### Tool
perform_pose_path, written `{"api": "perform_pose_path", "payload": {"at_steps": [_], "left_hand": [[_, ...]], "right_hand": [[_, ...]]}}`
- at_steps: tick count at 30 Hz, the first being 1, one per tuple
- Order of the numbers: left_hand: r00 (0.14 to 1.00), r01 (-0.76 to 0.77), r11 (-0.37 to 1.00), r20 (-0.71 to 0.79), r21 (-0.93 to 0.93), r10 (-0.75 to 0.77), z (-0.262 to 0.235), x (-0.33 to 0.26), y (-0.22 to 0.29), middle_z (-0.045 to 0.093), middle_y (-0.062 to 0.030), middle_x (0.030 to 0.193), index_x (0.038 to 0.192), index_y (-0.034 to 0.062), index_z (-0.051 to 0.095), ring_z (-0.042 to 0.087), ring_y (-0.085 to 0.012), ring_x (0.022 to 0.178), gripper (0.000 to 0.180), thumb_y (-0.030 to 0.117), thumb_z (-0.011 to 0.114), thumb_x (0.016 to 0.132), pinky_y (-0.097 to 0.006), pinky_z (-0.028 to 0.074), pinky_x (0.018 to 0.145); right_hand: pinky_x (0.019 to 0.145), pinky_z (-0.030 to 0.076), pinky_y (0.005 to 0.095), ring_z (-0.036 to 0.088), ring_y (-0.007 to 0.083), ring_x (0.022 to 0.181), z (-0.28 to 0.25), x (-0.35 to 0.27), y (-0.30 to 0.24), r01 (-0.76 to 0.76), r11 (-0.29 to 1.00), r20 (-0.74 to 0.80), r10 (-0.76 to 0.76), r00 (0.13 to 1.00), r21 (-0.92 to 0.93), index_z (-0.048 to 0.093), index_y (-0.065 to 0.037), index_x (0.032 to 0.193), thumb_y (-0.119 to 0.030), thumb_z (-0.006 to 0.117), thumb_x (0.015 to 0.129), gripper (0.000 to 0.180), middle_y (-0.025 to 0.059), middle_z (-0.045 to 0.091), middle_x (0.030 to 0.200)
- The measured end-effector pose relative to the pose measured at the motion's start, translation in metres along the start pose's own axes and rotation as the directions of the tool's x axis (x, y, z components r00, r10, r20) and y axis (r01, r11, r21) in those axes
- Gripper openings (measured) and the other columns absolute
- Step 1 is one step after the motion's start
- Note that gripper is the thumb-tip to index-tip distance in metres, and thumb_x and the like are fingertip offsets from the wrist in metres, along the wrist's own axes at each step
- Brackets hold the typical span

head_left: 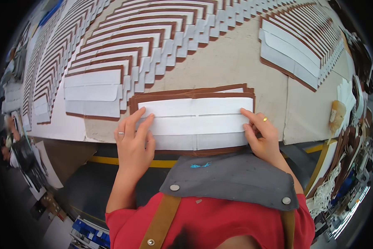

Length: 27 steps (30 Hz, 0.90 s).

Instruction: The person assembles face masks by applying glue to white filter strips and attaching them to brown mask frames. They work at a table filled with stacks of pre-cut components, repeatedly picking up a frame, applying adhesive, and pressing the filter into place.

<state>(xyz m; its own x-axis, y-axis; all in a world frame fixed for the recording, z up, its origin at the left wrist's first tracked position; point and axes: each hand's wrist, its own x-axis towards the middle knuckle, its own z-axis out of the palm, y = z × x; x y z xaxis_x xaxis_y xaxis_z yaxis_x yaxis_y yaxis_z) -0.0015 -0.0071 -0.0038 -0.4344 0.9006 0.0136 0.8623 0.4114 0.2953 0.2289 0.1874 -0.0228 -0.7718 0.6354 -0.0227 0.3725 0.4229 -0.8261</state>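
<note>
A brown leather-like panel faced with white strips [186, 124] lies at the table's near edge, on top of other brown pieces [246, 88] that peek out behind it. My left hand [133, 145] rests on the panel's left end. Its index and middle fingertips touch the white facing, fingers apart. At the opposite end, my right hand [262, 135] has the index fingertip on the upper white strip and the thumb lower down, with a gap between them. The other right fingers are curled and partly hidden. Neither hand visibly grips anything.
Overlapping rows of similar brown-and-white panels [93, 85] fan out over the table [219, 62] at the left and back. Another fanned stack [290, 54] lies at the far right. A brush-like thing with pale bristles [338, 114] stands by the right edge. A grey apron [228, 178] covers my front.
</note>
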Motion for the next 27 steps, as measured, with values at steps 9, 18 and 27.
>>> {"api": "perform_pose_path", "payload": {"at_steps": [9,18,27], "left_hand": [[0.999,-0.033,0.999,0.022,-0.019,0.033,0.002,0.002,0.0,0.054,-0.0085,0.124,0.114,0.0037,0.056,0.048,-0.0295,0.11,0.041,-0.003,0.054,0.073,-0.04,0.034,0.096],[0.998,-0.058,0.998,-0.003,0.019,0.058,0.001,0.004,0.001,0.055,-0.0101,0.12,0.111,0.0033,0.056,0.049,-0.0298,0.108,0.036,-0.001,0.054,0.075,-0.04,0.034,0.095],[0.975,-0.219,0.97,-0.07,-0.103,0.213,0.02,0.015,0.027,0.055,-0.0053,0.119,0.108,0.0085,0.059,0.048,-0.0235,0.112,0.03,0.008,0.06,0.078,-0.038,0.028,0.095]], "right_hand": [[0.051,0.039,0.0261,0.045,0.0139,0.055,-0.001,-0.001,0.002,-0.028,0.999,0.024,0.028,0.999,-0.017,0.055,-0.003,0.122,0.0,0.059,0.082,0.04,0.0054,0.048,0.073],[0.052,0.044,0.0347,0.054,0.0275,0.061,-0.018,0.011,0.009,0.004,0.908,-0.01,-0.009,1.0,-0.418,0.054,-0.007,0.122,-0.003,0.055,0.084,0.039,0.0108,0.053,0.081],[0.069,0.046,0.0357,0.055,0.0256,0.081,-0.006,0.059,-0.011,0.248,0.946,0.008,-0.252,0.968,-0.206,0.058,-0.005,0.098,-0.008,0.062,0.081,0.018,0.0088,0.056,0.086]]}}
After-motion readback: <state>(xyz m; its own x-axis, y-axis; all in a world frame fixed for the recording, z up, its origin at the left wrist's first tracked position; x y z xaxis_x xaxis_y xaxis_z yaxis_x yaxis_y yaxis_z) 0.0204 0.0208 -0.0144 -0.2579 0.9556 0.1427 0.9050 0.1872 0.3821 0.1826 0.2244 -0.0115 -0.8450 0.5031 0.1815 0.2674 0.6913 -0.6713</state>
